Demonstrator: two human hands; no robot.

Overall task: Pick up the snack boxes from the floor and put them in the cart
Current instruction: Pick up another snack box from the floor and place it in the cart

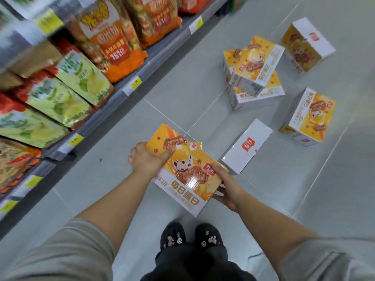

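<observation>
Both my hands hold one orange and white snack box (183,169) above the floor in front of my feet. My left hand (145,158) grips its far left edge, and my right hand (228,186) grips its right side from below. Several more snack boxes lie on the grey tiled floor ahead: a white-faced one (246,146) just right of the held box, a stacked pile (254,73), one (309,117) at the right and one (307,45) farthest back. No cart is in view.
A shop shelf (134,86) runs along the left, filled with orange and green snack bags (60,98) and yellow price tags. My black shoes (190,236) stand on the tiles below the held box.
</observation>
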